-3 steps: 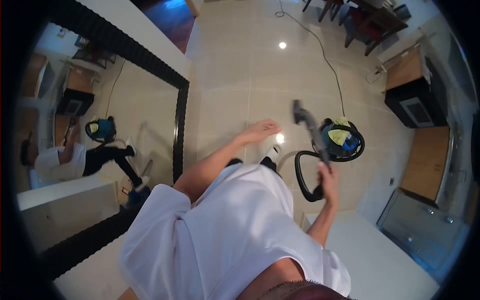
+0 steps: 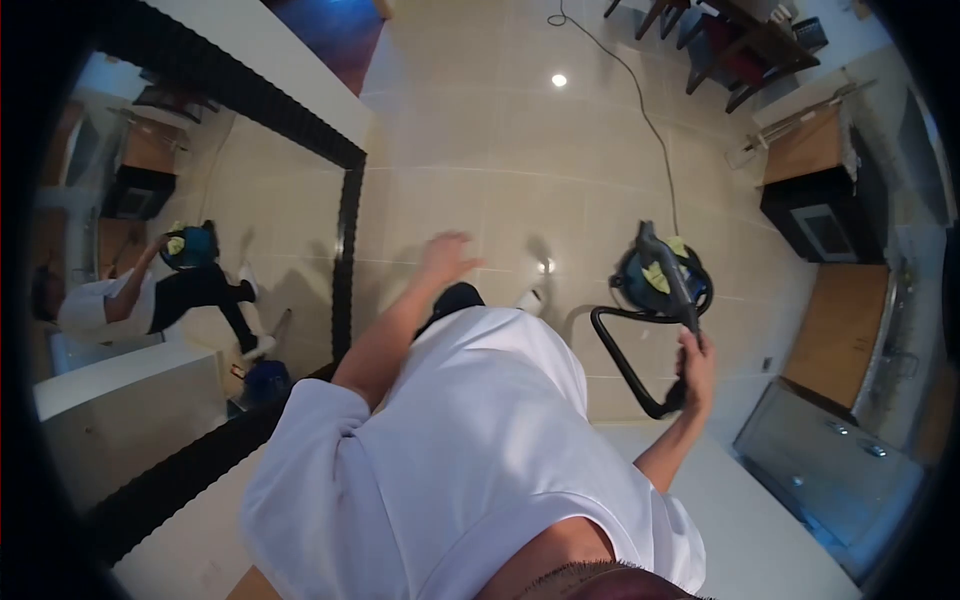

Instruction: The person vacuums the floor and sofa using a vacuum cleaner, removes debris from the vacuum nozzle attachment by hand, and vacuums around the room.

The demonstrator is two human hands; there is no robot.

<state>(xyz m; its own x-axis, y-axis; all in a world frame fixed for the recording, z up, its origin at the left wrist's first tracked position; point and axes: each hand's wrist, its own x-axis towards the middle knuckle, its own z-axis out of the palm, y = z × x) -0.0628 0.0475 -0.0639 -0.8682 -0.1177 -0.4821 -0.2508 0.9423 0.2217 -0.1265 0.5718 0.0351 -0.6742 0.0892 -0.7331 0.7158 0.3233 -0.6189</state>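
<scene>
My right hand (image 2: pixel 697 372) is closed around the handle end of a dark vacuum nozzle (image 2: pixel 668 268), which points away from me. A black hose (image 2: pixel 628 362) loops from that hand towards the vacuum cleaner (image 2: pixel 645 287), a round blue-green and black unit on the tiled floor with yellow cloths (image 2: pixel 657 277) on top. The nozzle overlaps the vacuum in this view. My left hand (image 2: pixel 449 258) is held out over the floor at the centre left, its fingers spread and slightly blurred, with nothing in it.
A large black-framed mirror (image 2: pixel 350 250) stands on the left, reflecting the scene. A grey cord (image 2: pixel 645 110) runs across the tiles (image 2: pixel 430 130) from the vacuum. Wooden chairs (image 2: pixel 740 65) are at the top right; an oven (image 2: pixel 825 228) and cabinets (image 2: pixel 838 335) line the right.
My right hand and the nozzle have moved right, bringing the nozzle over the vacuum. My left hand has swung left. A shoe and dark trouser leg have shifted left, and the view has shifted slightly.
</scene>
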